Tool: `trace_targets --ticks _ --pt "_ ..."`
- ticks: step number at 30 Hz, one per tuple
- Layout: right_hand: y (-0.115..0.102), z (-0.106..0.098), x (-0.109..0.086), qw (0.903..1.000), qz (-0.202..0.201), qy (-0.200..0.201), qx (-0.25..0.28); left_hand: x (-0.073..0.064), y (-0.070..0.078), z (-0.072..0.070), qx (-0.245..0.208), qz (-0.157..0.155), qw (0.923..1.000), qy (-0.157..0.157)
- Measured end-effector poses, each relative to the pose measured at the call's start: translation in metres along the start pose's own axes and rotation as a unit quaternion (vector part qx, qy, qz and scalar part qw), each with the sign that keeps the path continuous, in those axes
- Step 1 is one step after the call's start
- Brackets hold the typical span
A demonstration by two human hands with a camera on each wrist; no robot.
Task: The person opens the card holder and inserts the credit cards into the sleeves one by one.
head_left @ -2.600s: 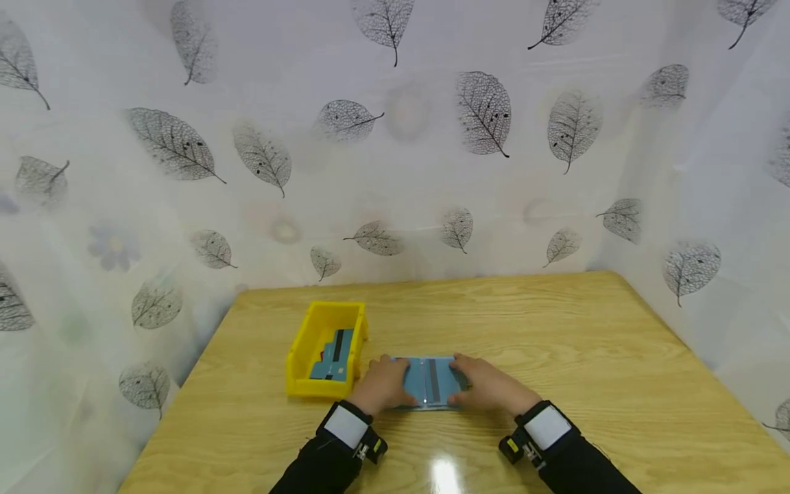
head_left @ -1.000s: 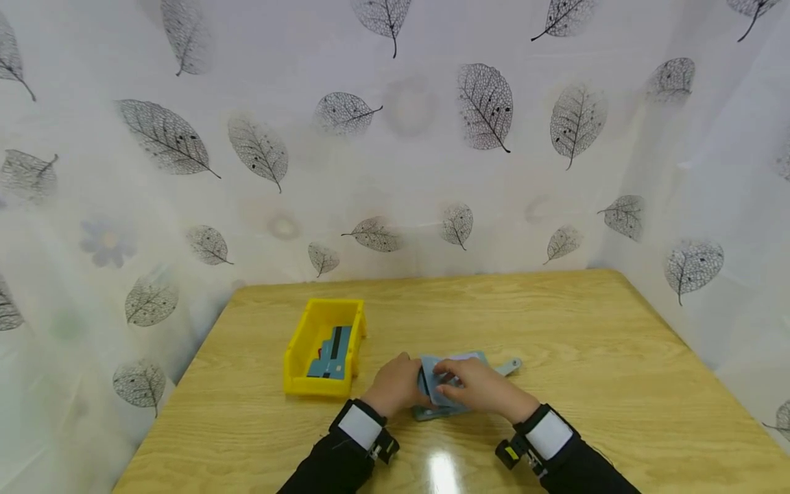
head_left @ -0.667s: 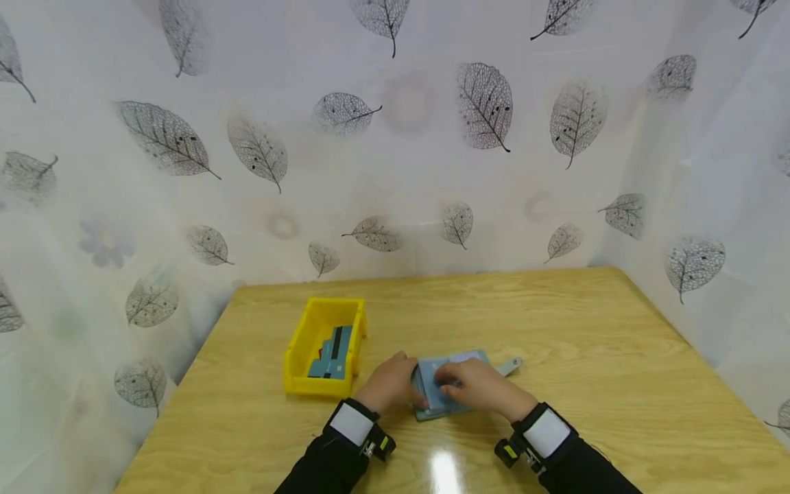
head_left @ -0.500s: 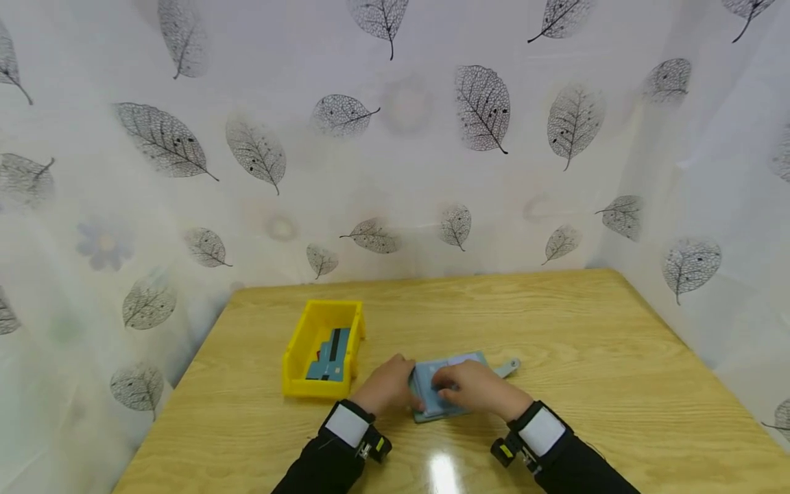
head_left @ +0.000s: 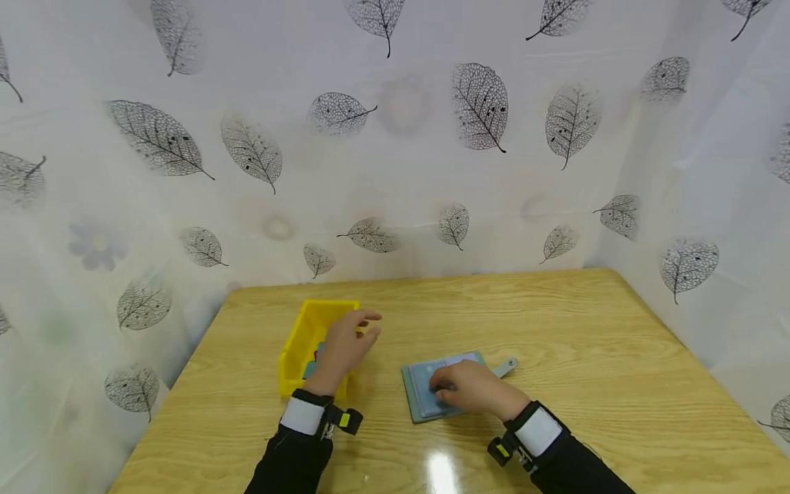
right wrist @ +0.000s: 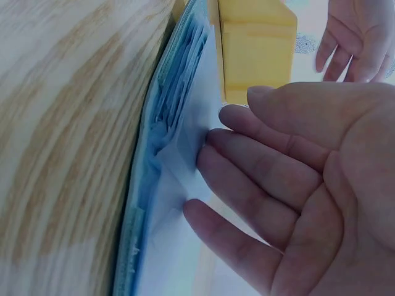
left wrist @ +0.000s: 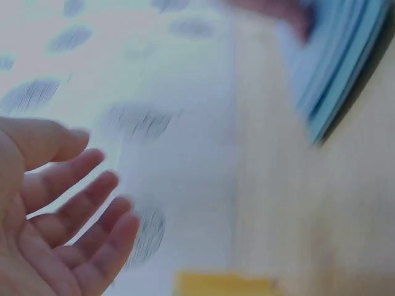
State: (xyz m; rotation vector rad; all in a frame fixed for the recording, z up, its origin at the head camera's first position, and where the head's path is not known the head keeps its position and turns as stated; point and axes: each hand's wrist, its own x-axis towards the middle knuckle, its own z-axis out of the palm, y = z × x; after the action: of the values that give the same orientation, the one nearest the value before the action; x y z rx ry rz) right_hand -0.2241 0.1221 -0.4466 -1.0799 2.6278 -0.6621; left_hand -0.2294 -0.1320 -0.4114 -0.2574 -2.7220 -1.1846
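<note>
A light blue card holder (head_left: 420, 392) with clear plastic sleeves lies opened flat on the table, its snap strap (head_left: 506, 368) sticking out to the right. My right hand (head_left: 478, 391) is over it, with fingertips (right wrist: 210, 154) touching the top sleeve and no grip on it in the right wrist view. Left of the holder, my left hand (head_left: 344, 346) hovers over the yellow bin (head_left: 291, 357), fingers spread and loosely bent, holding nothing. Partly hidden beneath that hand, blue-grey cards (head_left: 310, 371) lie in the bin.
The wooden table (head_left: 568, 343) reaches back to a pale curtain (head_left: 407, 165) printed with leaves, which also hangs along both sides. Each wrist carries a strapped camera, the left one (head_left: 347, 420) close to the bin's near corner.
My left hand has let go of the card holder's left edge and moved left and up over the yellow bin. Earlier, the holder was opened out; my right hand stays on its sleeves.
</note>
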Motion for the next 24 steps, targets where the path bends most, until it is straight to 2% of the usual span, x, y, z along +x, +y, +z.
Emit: trace_targets --ticks 1,3,5,7,10,13,19,24 --pt "0.0 0.0 0.0 1.0 0.001 0.001 0.001 0.001 -0.005 -0.007 -0.004 -0.019 0.9997 0.013" --pt "0.001 0.001 0.0 1.0 0.003 0.002 0.005 0.002 -0.016 -0.017 0.01 -0.062 0.9979 0.013" --pt "0.001 0.0 0.0 1.0 0.003 0.003 0.008 0.001 -0.027 -0.024 0.049 -0.097 0.9938 -0.02" --pt "0.001 0.0 -0.001 0.9999 0.004 0.003 0.013 -0.001 -0.037 -0.027 0.078 -0.117 0.9881 -0.062" --pt "0.0 -0.001 -0.001 0.9998 -0.002 0.005 0.019 -0.005 -0.046 -0.029 0.101 -0.124 0.9824 -0.096" --pt "0.0 -0.002 -0.001 0.9997 -0.006 0.007 0.023 -0.007 -0.053 -0.03 0.115 -0.135 0.979 -0.1" --pt "0.001 -0.002 -0.002 0.9995 -0.007 0.004 0.032 -0.007 -0.068 -0.017 0.207 -0.154 0.9588 -0.118" --pt "0.003 -0.001 -0.002 0.9992 -0.007 0.001 0.039 -0.007 -0.075 -0.008 0.21 -0.157 0.9596 -0.103"
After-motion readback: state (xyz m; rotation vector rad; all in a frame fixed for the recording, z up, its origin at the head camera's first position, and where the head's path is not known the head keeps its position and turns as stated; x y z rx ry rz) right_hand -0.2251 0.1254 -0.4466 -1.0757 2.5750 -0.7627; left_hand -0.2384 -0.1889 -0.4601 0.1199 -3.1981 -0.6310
